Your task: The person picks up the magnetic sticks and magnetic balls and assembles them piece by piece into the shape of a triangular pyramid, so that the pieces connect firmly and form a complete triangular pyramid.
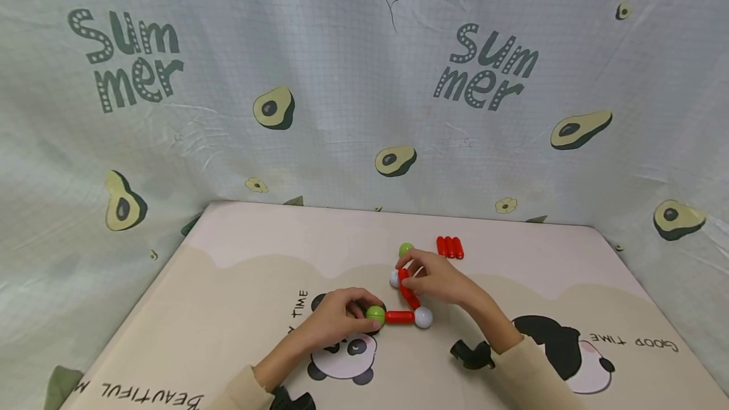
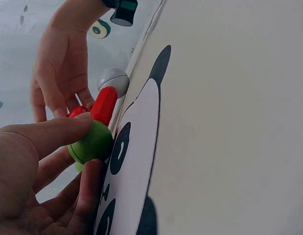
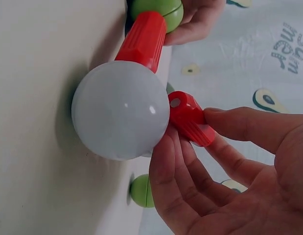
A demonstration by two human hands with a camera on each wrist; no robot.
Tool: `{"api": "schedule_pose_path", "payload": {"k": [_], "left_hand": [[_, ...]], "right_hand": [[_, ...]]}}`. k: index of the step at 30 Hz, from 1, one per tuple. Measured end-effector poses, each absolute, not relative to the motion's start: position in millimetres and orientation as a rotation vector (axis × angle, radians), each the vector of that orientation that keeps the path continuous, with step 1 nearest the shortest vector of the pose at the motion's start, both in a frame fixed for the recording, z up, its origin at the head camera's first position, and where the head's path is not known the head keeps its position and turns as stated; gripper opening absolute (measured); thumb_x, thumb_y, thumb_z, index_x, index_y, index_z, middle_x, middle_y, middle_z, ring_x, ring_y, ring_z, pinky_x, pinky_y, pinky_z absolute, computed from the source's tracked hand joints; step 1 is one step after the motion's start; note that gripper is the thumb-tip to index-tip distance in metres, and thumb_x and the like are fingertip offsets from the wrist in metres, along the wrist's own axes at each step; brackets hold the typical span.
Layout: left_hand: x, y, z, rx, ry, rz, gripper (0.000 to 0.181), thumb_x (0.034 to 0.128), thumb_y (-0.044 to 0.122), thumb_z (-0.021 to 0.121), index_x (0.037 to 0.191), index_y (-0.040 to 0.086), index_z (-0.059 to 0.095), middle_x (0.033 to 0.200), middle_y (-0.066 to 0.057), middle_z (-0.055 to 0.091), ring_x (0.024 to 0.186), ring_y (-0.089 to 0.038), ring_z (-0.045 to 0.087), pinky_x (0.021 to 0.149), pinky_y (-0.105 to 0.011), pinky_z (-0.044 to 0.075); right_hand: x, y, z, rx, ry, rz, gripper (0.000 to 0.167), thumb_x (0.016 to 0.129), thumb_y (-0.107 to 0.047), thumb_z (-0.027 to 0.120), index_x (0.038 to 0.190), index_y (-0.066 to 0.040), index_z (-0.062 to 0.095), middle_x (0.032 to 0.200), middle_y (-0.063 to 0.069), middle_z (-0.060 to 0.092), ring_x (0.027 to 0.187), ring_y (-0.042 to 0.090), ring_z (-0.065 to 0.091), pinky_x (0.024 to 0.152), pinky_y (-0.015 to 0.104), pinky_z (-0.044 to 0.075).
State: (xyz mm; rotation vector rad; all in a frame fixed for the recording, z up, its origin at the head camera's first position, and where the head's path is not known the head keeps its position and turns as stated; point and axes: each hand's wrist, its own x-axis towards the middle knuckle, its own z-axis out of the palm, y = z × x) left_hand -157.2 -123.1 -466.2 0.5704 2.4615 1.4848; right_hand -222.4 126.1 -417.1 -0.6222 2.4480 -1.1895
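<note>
My left hand (image 1: 344,318) (image 2: 24,166) grips a green ball (image 1: 375,315) (image 2: 92,143) between thumb and fingers. From that ball a red rod (image 1: 400,317) (image 2: 104,105) (image 3: 144,41) runs to a large white ball (image 1: 423,317) (image 2: 113,82) (image 3: 120,110). The thumb and fingers of my right hand (image 1: 441,278) (image 3: 229,171) pinch red rod-shaped material (image 3: 193,120) beside that white ball; whether it is one rod or two, I cannot tell. Another white ball (image 1: 394,279) lies partly hidden at my right fingertips, with a second green ball (image 1: 405,249) (image 3: 142,191) behind it.
Several red rods (image 1: 450,247) lie side by side toward the table's back edge, right of the second green ball. Black devices (image 1: 473,354) sit at both wrists. A patterned curtain (image 1: 342,49) hangs behind the printed tabletop (image 1: 245,233).
</note>
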Motion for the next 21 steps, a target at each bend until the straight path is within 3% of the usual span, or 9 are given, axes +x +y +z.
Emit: {"api": "schedule_pose_path", "payload": {"k": [21], "left_hand": [[-155.1,-122.4,-463.2,0.567,2.454,1.492,0.03,0.0874,0.027,0.082,0.115,0.017,0.076,0.099,0.0,0.072,0.081,-0.01,0.061,0.072,-0.021,0.047]], "right_hand": [[-218.1,123.5,-414.0,-0.681,2.441,-1.17,0.029,0.093,-0.009,0.067,0.122,-0.004,0.062,0.103,0.01,0.067,0.085,0.019,0.063,0.075,0.034,0.058]]}}
